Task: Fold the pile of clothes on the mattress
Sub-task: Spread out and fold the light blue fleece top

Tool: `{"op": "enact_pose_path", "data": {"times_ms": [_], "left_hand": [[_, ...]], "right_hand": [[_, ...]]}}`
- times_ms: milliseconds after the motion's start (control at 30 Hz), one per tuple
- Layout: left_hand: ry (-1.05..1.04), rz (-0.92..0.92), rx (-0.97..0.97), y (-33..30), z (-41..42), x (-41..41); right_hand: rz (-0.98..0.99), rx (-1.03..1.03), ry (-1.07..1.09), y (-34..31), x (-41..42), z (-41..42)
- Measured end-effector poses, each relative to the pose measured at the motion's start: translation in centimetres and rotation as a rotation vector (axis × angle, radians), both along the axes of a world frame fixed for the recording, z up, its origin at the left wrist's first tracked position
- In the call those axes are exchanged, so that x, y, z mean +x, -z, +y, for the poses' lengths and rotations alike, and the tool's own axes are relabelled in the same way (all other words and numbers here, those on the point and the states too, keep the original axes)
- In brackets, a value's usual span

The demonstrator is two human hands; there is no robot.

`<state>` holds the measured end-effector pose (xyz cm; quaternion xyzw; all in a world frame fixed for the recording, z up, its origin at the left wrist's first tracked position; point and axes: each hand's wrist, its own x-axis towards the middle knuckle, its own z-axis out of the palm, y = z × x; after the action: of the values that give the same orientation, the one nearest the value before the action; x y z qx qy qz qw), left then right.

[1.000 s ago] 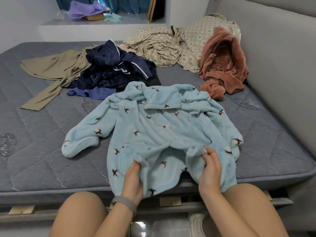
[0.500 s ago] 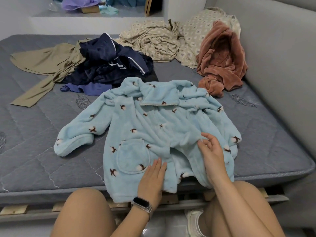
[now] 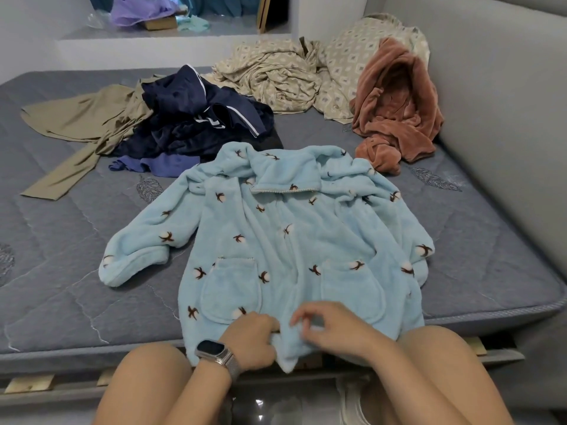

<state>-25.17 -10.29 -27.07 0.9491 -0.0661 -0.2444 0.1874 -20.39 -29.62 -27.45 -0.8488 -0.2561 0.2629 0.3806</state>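
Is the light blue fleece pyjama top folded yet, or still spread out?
Spread out. The light blue fleece pyjama top lies front-up on the grey quilted mattress, both pockets showing and one sleeve out sideways; left hand and right hand are at its hem.

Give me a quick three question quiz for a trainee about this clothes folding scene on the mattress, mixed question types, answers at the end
1. True or false: the light blue fleece jacket lies spread front-up on the mattress.
2. Multiple choice: where are the left hand and right hand? A) on the collar B) at the jacket's bottom hem, near the middle C) on the sleeves
3. Fill in: the garment heaped against the padded wall on the right is the ____ fleece.

Key: 1 true; 2 B; 3 rust-brown.
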Motion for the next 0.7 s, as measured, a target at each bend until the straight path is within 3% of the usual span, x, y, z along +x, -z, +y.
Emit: {"op": "enact_pose_path", "data": {"times_ms": [67,167,233,300,367,433,533,600,700], "left_hand": [[-0.126,0.065,-0.114,0.3,0.0,-0.4],[-0.332,-0.186,-0.163,0.6,0.2,-0.5],[-0.257,-0.334,-0.119,1.3,0.5,0.0],[-0.047,-0.283,-0.076,1.5,0.4,1.0],[0.115,-0.225,0.035,1.8,0.1,2.4],[0.093,-0.255,0.072,1.7,0.5,4.5],[-0.159,-0.33,-0.112,0.2,2.5,9.3],[-0.462,-0.405,-0.325,-0.8,3.9,13.9],[-0.982,-0.213,-0.805,-2.0,6.4,21.9]], "right_hand": [[-0.107,-0.251,-0.165,1.1,0.0,0.1],[-0.273,-0.191,0.068,0.9,0.5,0.7],[-0.34,-0.274,0.063,0.9,1.1,1.2],[-0.303,-0.45,-0.06,1.1,1.8,1.6],[-0.228,-0.437,-0.072,0.9,3.2,1.9],[-0.179,-0.36,0.017,0.2,5.6,1.9],[-0.261,-0.276,0.206,-0.7,10.9,1.6],[-0.232,-0.087,0.407,-1.3,15.7,1.8],[-0.048,0.141,0.688,-1.7,24.4,2.6]]}}
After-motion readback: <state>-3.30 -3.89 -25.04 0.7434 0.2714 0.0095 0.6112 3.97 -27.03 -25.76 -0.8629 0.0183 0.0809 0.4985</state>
